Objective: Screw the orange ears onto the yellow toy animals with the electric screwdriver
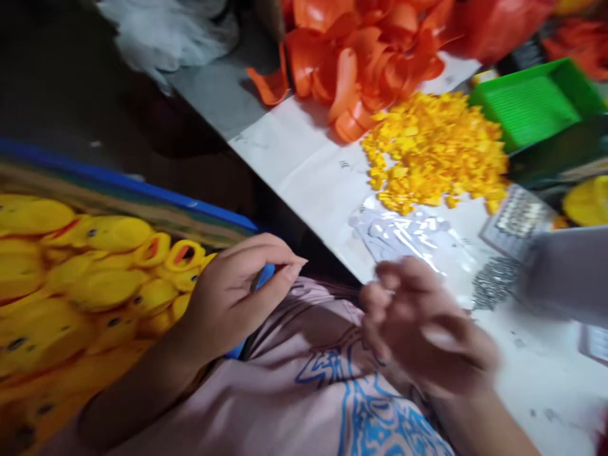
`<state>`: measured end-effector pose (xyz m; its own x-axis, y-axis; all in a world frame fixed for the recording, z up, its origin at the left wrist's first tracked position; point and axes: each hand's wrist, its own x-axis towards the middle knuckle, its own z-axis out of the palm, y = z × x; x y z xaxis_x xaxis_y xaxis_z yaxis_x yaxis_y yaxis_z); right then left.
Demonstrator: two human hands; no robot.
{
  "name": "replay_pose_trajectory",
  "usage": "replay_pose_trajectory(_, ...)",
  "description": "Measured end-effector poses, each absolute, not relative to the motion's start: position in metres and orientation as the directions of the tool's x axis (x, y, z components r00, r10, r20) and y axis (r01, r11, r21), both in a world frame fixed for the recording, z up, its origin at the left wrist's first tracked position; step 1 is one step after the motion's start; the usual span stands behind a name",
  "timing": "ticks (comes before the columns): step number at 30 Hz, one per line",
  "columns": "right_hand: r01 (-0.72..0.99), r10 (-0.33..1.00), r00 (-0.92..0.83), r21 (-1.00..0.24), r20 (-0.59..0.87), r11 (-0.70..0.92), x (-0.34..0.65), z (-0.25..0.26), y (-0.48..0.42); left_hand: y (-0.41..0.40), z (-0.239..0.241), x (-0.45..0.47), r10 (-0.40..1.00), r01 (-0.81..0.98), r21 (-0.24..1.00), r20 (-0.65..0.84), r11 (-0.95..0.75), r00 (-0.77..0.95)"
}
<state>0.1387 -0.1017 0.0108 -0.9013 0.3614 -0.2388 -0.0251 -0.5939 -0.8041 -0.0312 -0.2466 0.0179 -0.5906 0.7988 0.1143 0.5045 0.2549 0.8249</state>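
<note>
In the middle of the head view is my left hand (237, 294), with thumb and forefinger tips pressed together. Whatever they pinch, if anything, is too small to make out. A strip of blue shows through the gap behind those fingers. My right hand (422, 329) hangs before the table edge, palm side up and blurred by motion. Its fingers look curled, and a pale oval patch shows near the thumb; I cannot tell what it is. Just beyond the right hand lies a clear plastic bag (413, 234), beside a heap of small yellow plastic pieces (437, 152).
Yellow rubber ducks (109, 285) fill a blue-rimmed container (128, 183) at left. On the white-covered table (294, 152) are orange curved plastic parts (356, 57), a green tray (536, 104), small metal pieces (496, 282) and a grey box-like object (570, 272).
</note>
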Motion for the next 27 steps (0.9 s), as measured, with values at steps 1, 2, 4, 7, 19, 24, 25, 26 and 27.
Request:
replay_pose_trajectory(1,-0.041,0.322,-0.907,-0.703,-0.272,-0.71,0.137,0.009,-0.103,-0.242,0.019,-0.028,0.81,0.502,0.833,0.12,0.232,-0.574)
replay_pose_trajectory(2,-0.048,0.265,-0.916,-0.574,-0.302,-0.818,0.135,0.007,-0.105,-0.238,0.018,-0.026,0.817,0.503,0.836,0.126,0.218,-0.563)
replay_pose_trajectory(4,-0.032,0.158,-0.93,-0.354,-0.333,-0.935,0.131,0.001,-0.108,-0.23,0.016,-0.025,0.83,0.518,0.833,0.141,0.196,-0.54)
replay_pose_trajectory(7,-0.038,0.137,-0.935,-0.291,-0.327,-0.956,0.127,-0.004,-0.11,-0.221,0.014,-0.024,0.854,0.551,0.815,0.15,0.177,-0.497)
replay_pose_trajectory(19,0.016,0.127,-0.923,-0.366,-0.364,-0.931,0.128,-0.014,-0.106,-0.201,0.015,-0.026,0.914,0.435,0.876,-0.016,0.208,-0.405)
replay_pose_trajectory(24,0.133,0.052,-0.918,-0.427,-0.393,-0.894,0.128,-0.015,-0.108,-0.207,0.005,-0.024,0.87,0.439,0.846,-0.056,0.302,-0.49)
replay_pose_trajectory(25,0.174,0.027,-0.917,-0.458,-0.399,-0.872,0.129,-0.015,-0.109,-0.21,0.003,-0.023,0.858,0.439,0.844,-0.048,0.309,-0.512)
replay_pose_trajectory(26,0.218,0.003,-0.914,-0.498,-0.406,-0.84,0.13,-0.015,-0.11,-0.213,0.001,-0.023,0.846,0.446,0.84,-0.028,0.309,-0.533)
replay_pose_trajectory(27,0.259,-0.015,-0.91,-0.541,-0.415,-0.8,0.131,-0.016,-0.11,-0.217,-0.001,-0.024,0.832,0.465,0.83,0.001,0.308,-0.555)
